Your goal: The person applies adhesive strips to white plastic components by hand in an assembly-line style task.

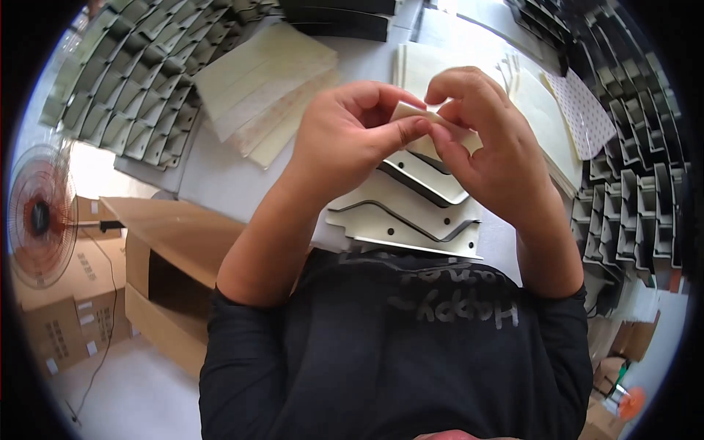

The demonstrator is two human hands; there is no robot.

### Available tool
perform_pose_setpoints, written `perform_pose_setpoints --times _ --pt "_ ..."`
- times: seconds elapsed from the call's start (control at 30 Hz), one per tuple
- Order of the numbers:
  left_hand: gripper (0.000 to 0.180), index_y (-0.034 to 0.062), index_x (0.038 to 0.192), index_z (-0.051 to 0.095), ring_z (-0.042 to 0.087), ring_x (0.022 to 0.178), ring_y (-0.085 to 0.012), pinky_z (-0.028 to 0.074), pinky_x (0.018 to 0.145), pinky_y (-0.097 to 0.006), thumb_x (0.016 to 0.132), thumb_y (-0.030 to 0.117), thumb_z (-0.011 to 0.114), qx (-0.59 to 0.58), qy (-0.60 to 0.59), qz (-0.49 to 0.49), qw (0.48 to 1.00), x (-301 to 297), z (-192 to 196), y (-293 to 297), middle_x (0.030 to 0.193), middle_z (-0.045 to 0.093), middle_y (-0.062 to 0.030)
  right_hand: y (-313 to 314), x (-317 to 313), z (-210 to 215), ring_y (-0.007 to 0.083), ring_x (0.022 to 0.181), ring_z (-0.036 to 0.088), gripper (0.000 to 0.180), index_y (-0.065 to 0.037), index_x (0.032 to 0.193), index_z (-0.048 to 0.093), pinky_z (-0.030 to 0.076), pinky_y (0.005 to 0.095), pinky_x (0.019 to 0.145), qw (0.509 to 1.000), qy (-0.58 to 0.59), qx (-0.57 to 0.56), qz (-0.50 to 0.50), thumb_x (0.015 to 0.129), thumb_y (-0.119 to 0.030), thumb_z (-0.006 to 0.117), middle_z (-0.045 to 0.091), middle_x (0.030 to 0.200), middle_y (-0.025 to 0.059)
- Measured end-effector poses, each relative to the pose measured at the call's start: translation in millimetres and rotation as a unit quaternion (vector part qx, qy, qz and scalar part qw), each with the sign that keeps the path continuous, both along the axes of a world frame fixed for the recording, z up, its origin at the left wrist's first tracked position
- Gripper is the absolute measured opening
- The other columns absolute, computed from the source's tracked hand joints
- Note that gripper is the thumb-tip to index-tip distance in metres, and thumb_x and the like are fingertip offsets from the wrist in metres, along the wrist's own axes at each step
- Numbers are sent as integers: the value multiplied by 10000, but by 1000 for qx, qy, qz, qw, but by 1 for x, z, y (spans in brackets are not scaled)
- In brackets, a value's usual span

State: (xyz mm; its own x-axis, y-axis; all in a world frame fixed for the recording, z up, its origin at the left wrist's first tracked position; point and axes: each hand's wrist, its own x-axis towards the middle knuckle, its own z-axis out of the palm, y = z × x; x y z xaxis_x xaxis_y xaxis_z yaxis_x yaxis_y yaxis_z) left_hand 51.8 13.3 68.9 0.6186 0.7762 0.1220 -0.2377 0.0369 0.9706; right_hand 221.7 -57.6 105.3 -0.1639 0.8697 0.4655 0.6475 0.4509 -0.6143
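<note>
Thumb and fingertips of the left hand (352, 136) pinch one end of a small cream strip (411, 112), and the right hand (488, 147) pinches the other end, thumb pressed against forefinger, the 2 hands touching at the tips. The strip is held in the air, above a white angled bracket (407, 220) lying on the white table (220, 183) just in front of the person's dark shirt. Behind the left hand lies a fanned stack of cream sheets (268, 88). Rows of grey folded parts (132, 81) fill the far left, more of them (634, 198) stacked down the right. A fan (40, 216) stands beside cardboard boxes (70, 308) at lower left.
</note>
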Motion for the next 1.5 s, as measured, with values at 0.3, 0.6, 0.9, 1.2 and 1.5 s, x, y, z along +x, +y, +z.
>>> perform_pose_setpoints --times 0.3,0.6,0.9,1.2,1.5 --pt "198 -35 997 668 646 733 -123 554 670 -233 805 -20 715 13 6 152 988 -10 -27 9 778 652 -58 -13 81 -38 154 681 613 169 -6 952 647 478 268 636 952 82 -275 -110 812 -99 662 662 777 106" --pt "164 -7 948 691 626 791 -122 523 750 -236 790 -38 720 43 29 187 981 -41 -64 10 1006 662 -92 -22 37 -33 298 715 624 131 -55 907 679 492 366 651 944 -251 -78 -199 847 -168 650 673 851 98" --pt "206 47 926 727 601 749 -96 493 680 -220 745 -51 740 168 134 123 969 -43 -116 27 831 657 -29 -54 16 -84 276 681 583 84 -59 799 649 443 382 697 944 -222 -134 -204 831 -136 637 651 708 86" --pt "333 103 1059 650 612 689 -57 505 662 -199 755 12 748 65 158 153 973 -32 -121 22 768 655 -5 -44 14 -91 220 656 523 108 -95 768 726 398 366 671 921 -253 -157 -250 776 -200 706 587 575 36" --pt "212 88 888 625 606 649 -52 492 619 -193 742 44 771 76 150 183 969 -30 -127 21 686 636 12 -46 11 -91 215 623 516 113 -81 761 717 390 349 650 919 -251 -149 -266 781 -192 717 619 592 42"
